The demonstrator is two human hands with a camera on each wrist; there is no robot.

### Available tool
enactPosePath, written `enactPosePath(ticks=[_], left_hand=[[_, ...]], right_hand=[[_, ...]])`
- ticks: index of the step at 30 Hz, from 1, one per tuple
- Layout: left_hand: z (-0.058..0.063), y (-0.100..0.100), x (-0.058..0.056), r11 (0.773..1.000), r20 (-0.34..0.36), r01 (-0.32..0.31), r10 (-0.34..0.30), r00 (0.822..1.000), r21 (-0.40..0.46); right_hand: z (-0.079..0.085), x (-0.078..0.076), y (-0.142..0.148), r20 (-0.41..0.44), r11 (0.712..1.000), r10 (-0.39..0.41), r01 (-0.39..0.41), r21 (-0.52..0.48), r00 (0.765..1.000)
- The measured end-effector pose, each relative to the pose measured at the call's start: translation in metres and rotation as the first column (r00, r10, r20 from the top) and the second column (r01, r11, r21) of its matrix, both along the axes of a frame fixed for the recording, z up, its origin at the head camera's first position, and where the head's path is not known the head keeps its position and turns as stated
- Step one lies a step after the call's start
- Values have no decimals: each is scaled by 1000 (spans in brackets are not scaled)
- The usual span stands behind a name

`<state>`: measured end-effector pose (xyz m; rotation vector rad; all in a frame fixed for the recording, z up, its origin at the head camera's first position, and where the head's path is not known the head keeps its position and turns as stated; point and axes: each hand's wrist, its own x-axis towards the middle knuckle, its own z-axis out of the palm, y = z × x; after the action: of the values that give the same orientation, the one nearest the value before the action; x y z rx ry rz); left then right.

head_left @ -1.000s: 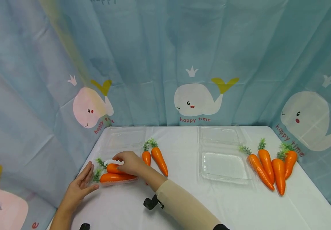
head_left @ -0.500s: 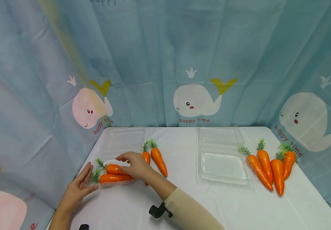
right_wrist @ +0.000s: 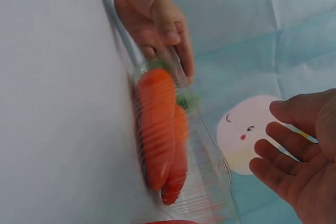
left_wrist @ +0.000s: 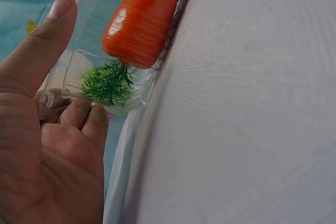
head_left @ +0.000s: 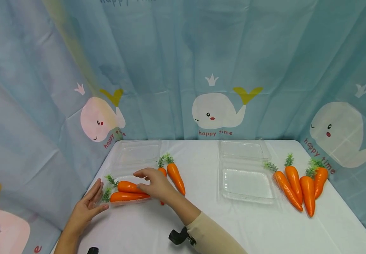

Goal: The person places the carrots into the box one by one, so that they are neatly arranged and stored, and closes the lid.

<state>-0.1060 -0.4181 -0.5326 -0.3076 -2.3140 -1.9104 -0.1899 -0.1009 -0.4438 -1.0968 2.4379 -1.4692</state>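
Two orange toy carrots with green plastic tops, a rear carrot (head_left: 126, 186) and a front carrot (head_left: 127, 197), lie side by side in the left clear plastic box (head_left: 132, 202). Its lid (head_left: 139, 151) is folded back flat behind it. My left hand (head_left: 85, 210) rests at the box's left end, fingers extended at the wall; in the left wrist view the thumb lies along the clear plastic near a green top (left_wrist: 110, 83). My right hand (head_left: 155, 183) hovers over the box's right end, its fingers loosely bent and holding nothing in the right wrist view.
Close right of that box lie two loose carrots, one slanted carrot (head_left: 175, 178) and another (head_left: 162, 170) partly behind my right hand. A second open clear box (head_left: 249, 201) stands right of centre. Several carrots (head_left: 308, 194) lie beside it. A whale-print curtain (head_left: 176, 70) surrounds the white table (head_left: 208, 225).
My right hand has drawn back to the right, off the rear carrot, which stays in the box. The left hand keeps its place at the box's end.
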Motion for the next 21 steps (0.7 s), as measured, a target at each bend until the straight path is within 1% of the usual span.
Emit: enactPosePath(ticks=[3,9,14,17,21], left_hand=[[1,0,-1,1000,-3,8,-8,1000,-11],[2,1,0,1000,-11,25,-24,1000,9],[2,2,0,1000,7,6,-6,1000,1],[2,2,0,1000,11,9,-9,1000,2],[2,1,0,999,0,25,-25,1000,21]], right_hand=[[-2,-1,3,-11,1000,-12,12,-4,1000],[1,-6,13,-12,999,-37,37,-32,999],[5,-11,21,-19,995,-52,50,-86,998],[7,-13,26,-19,994,-71,69,-90,997],[9,-18,31,-44,990,-122,118,-80,992]])
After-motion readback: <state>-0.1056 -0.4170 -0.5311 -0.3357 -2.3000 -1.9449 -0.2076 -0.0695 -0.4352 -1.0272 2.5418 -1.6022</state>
